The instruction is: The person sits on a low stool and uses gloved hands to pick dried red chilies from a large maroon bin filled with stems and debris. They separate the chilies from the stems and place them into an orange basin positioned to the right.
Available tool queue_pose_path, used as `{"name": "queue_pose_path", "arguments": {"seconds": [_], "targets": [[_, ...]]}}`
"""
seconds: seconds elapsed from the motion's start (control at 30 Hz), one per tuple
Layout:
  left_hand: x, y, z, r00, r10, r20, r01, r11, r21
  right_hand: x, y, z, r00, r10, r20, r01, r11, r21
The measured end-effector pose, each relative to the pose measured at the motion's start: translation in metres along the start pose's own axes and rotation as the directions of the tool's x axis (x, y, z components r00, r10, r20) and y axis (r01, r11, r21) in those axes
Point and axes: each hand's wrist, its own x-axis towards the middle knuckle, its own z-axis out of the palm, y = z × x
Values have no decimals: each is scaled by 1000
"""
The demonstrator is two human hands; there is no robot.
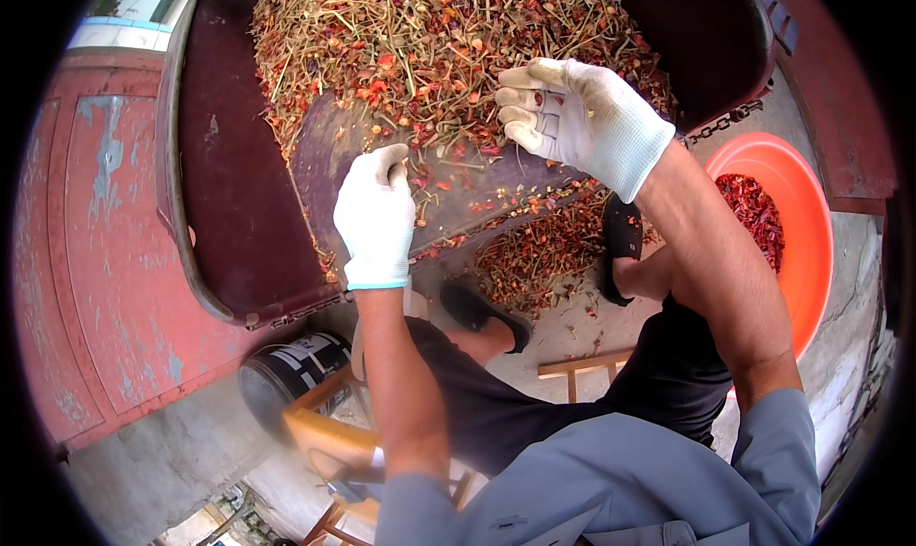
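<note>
A heap of dried red chilli pieces and stems (429, 52) lies in a dark red metal cart bed (236, 188) before me. My left hand (376, 217), in a white work glove, is over the near part of the bed. Its fingers curl away from view, so anything between them is hidden. My right hand (565, 113), gloved the same way, hovers at the heap's right front with its palm partly showing and fingers loosely bent. Small red flakes are on its fingers. Loose seeds and chilli bits (515, 199) lie along the bed's near edge.
Below the bed, chilli debris (537, 260) is piled on the concrete between my feet. An orange basin (809, 260) with red chilli pieces (751, 213) stands right. At left are a black bucket (286, 374) and a wooden stool (329, 431). Chains (726, 122) hang at the bed's corners.
</note>
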Motion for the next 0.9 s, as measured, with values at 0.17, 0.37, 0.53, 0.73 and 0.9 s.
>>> {"name": "queue_pose_path", "arguments": {"seconds": [0.17,0.37,0.53,0.73,0.9], "targets": [[7,14,5,999,46,-16,-47,997,-64,9,3,-6,1000,-2,25,1,998,58],[17,29,31,971,227,71,-238,922,305,9,10,5,1000,4,-14,-4,1000,-11],[15,27,29,973,193,129,-222,936,273,10,10,3,1000,-5,-4,5,1000,-31],[8,31,26,971,204,124,-229,943,243,10,7,-2,1000,-7,3,7,1000,-16],[10,31,29,961,261,93,-276,929,248,11,7,-1,1000,12,1,-12,1000,-16]]}}
